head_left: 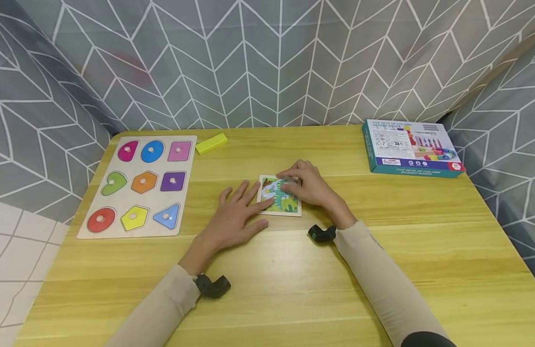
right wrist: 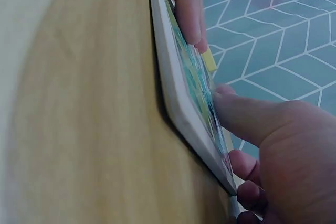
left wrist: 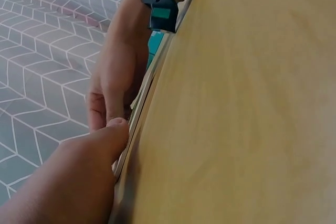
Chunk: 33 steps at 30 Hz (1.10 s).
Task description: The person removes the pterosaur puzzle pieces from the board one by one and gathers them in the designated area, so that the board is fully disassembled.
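Observation:
A small square dinosaur jigsaw puzzle (head_left: pixel 278 208) in a pale wooden frame lies flat on the table, between my hands. My left hand (head_left: pixel 234 217) is spread at its left side, the index finger reaching onto the picture and the thumb resting nearer me. Over the upper right part of the puzzle, my right hand (head_left: pixel 308 185) has curled fingers and pinches what looks like a puzzle piece (head_left: pixel 293 180), partly hidden and blurred. In the right wrist view, the right thumb (right wrist: pixel 239 111) touches the picture's surface, with the other fingers curled by the frame's edge.
On the left lies a wooden shape board (head_left: pixel 128 183) with knobbed coloured pieces. A yellow block (head_left: pixel 211 143) sits beside its upper right corner. A beaded-boxes carton (head_left: pixel 412 148) rests at the back right. A patterned grey curtain (head_left: pixel 267 62) hangs behind the wooden table (head_left: pixel 271 289).

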Each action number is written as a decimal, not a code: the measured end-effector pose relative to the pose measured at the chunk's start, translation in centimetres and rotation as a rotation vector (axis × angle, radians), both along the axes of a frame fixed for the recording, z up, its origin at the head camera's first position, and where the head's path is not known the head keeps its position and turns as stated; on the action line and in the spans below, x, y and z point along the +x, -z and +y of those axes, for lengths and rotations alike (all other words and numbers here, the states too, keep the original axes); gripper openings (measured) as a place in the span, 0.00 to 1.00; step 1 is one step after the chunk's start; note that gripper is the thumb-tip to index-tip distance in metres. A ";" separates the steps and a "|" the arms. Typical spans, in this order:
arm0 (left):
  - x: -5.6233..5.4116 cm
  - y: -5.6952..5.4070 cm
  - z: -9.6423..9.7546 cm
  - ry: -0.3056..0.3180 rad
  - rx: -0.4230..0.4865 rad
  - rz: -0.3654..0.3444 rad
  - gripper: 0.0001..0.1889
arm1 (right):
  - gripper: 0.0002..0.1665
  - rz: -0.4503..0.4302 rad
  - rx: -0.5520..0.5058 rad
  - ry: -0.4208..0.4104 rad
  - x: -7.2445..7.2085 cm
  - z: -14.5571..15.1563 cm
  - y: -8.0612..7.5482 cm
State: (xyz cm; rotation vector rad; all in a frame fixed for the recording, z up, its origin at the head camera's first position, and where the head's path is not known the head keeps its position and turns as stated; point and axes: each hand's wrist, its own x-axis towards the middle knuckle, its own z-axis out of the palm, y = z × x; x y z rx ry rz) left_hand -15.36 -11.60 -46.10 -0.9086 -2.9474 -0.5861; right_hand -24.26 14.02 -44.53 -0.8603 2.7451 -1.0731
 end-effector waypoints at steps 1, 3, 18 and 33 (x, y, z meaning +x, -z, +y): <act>-0.1 0.0 0.0 0.000 -0.001 0.009 0.27 | 0.20 0.000 0.004 -0.006 0.1 0.1 0.0; -0.3 0.0 0.0 -0.002 0.002 0.028 0.25 | 0.22 0.000 0.014 -0.017 0.1 0.2 0.0; -0.6 0.3 0.0 0.007 -0.030 0.029 0.23 | 0.22 -0.012 0.024 -0.064 0.2 0.4 0.0; -0.4 0.2 0.1 0.004 -0.032 0.019 0.23 | 0.24 -0.042 0.030 -0.144 -0.1 -1.1 -0.1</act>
